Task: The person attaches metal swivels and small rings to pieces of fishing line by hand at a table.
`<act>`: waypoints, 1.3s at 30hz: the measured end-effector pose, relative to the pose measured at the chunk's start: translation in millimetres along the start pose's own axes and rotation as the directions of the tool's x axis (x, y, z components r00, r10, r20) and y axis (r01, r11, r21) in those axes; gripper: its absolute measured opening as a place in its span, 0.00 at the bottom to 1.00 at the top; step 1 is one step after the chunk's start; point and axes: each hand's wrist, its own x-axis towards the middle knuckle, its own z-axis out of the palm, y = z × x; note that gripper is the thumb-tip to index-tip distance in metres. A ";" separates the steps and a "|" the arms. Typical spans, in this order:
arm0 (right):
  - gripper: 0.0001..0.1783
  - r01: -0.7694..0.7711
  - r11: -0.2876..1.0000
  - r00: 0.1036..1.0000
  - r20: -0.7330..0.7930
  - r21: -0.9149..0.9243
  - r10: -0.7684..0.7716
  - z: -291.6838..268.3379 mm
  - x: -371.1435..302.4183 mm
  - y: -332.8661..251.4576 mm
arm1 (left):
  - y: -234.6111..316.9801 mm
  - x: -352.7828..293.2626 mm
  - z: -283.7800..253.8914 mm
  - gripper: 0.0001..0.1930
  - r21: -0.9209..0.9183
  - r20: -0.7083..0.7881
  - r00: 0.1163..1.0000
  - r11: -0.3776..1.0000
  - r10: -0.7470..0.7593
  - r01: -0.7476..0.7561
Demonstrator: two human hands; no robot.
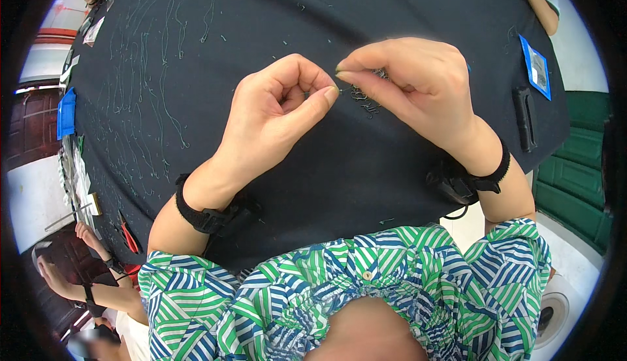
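Note:
My left hand (277, 103) is closed in a pinch, thumb against forefinger, above the middle of the black cloth. A bit of thin greenish strand shows at its thumb tip; what it holds is too small to name. Facing it, my right hand (418, 86) also pinches thumb and forefinger together, its tips slightly farther away and apart from the left ones. Whatever is between them is hidden. Beneath the right hand lies a pile of small dark metal hooks (369, 106), partly covered by the fingers.
Long thin green lines (163, 93) with small hooked ends spread over the cloth (294, 184) at left. Red-handled pliers (129, 235) lie at the left edge. A blue-edged packet (535, 67) and a black bar-shaped object (524, 118) are at right. Other people's arms (537, 5) reach around the table.

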 end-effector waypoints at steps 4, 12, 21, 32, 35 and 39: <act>0.06 -0.014 0.998 1.000 0.023 -0.055 0.015 -2.4 -0.3 -0.1 | -4.6 1.8 0.6 0.06 -0.025 -0.046 0.998 0.999 0.047 -0.048; 0.04 -0.131 0.990 0.975 0.187 0.049 0.120 -5.0 -3.0 -4.0 | -7.0 6.0 -3.6 0.06 -0.055 -0.105 0.994 0.998 0.024 -0.030; 0.05 -0.183 0.970 0.971 0.183 0.160 0.153 -0.8 -0.5 -5.4 | -3.6 6.2 -3.6 0.05 -0.164 -0.174 0.984 0.984 0.040 -0.069; 0.06 -0.641 0.684 0.744 0.501 0.348 0.443 -5.0 0.2 -7.1 | 4.6 1.9 -4.4 0.04 -0.217 -0.227 0.974 0.974 0.016 -0.066; 0.10 -0.742 0.466 0.670 0.549 0.482 0.499 -1.4 2.3 -14.7 | 5.8 1.9 -2.2 0.04 -0.238 -0.188 0.982 0.969 0.015 -0.060; 0.15 -0.814 0.250 0.569 0.637 0.524 0.520 5.3 2.9 -17.3 | 7.2 0.9 -0.9 0.04 -0.335 -0.167 0.985 0.937 0.045 -0.100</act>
